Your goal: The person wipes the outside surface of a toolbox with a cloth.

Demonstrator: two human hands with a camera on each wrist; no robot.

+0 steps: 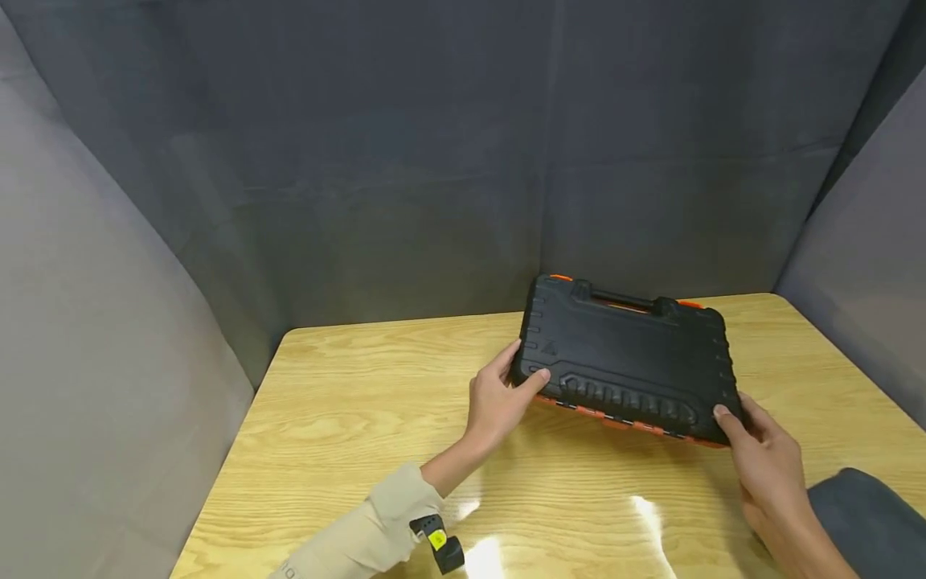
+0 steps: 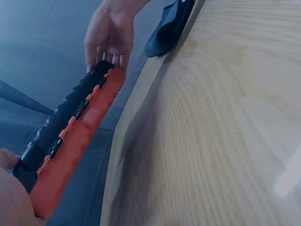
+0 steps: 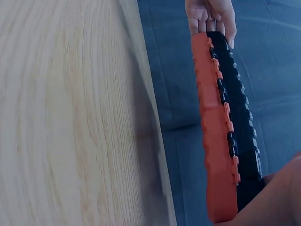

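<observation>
A black and orange plastic tool case (image 1: 622, 354) is held above the table between both hands, its black lid facing up and its carry handle toward the back curtain. My left hand (image 1: 499, 398) grips the near left corner, thumb on top and fingers beneath. At the near right corner my right hand (image 1: 770, 458) grips it the same way. The hinged edge faces me; the orange lower shell (image 2: 80, 146) shows along it in the left wrist view. From the right wrist side, the orange shell (image 3: 216, 141) and black lid (image 3: 240, 122) appear closed together.
The wood-grain table (image 1: 347, 426) spreads below the case. Dark curtain (image 1: 405, 177) hangs behind it, with light grey panels (image 1: 94, 322) at the sides. A dark cloth-like item (image 1: 868, 523) lies at the right near edge, beside the right forearm.
</observation>
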